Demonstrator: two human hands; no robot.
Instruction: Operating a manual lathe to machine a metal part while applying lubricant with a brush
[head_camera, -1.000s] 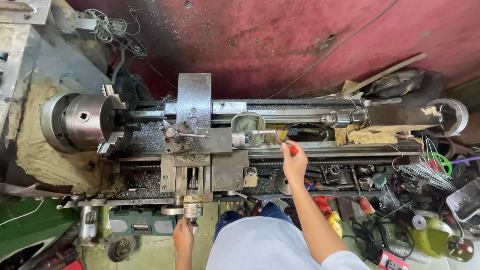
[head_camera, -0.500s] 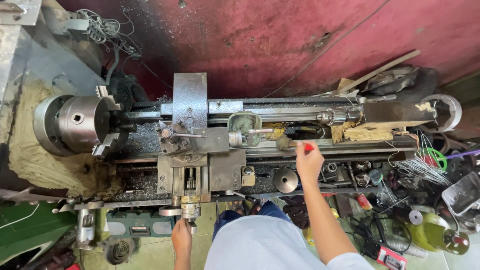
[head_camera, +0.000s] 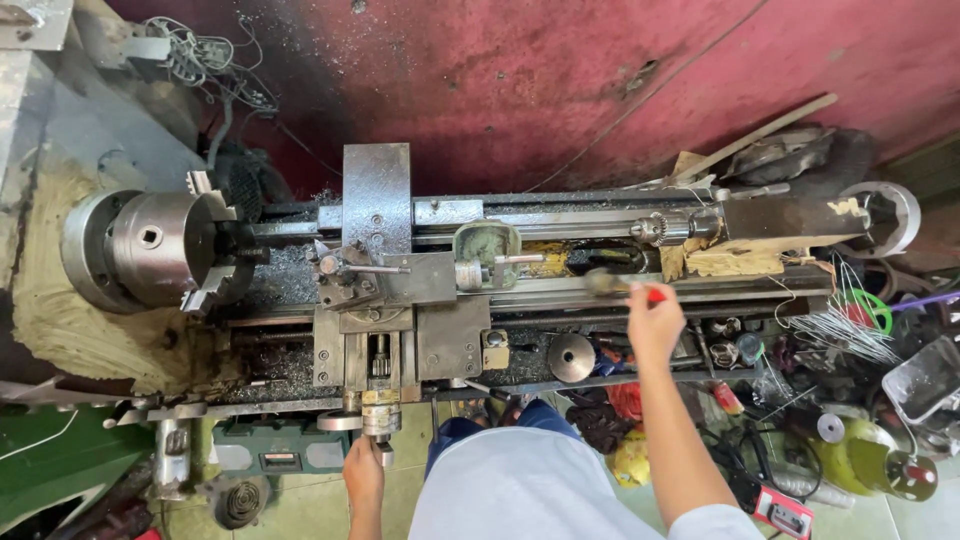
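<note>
Metal lathe (head_camera: 420, 270) across view, three-jaw chuck (head_camera: 150, 250) at left end, empty; tailstock drill chuck (head_camera: 655, 228) aimed along bed; left hand (head_camera: 364, 478) closed on cross-slide handwheel (head_camera: 378, 425), likely for feed; right hand (head_camera: 655, 325) clamped on red-handled tool (head_camera: 640, 293), blurred; moved rightward along bed since earlier frames.

chuck (head_camera: 150, 245): bare steel, smooth, dull sheen;
carriage (head_camera: 385, 285): grey metal, matt, strewn with chips;
far wall (head_camera: 560, 90): red paint, rough, stained;
tool handle (head_camera: 655, 295): red, glossy plastic;
right plank (head_camera: 745, 262): raw wood
</note>
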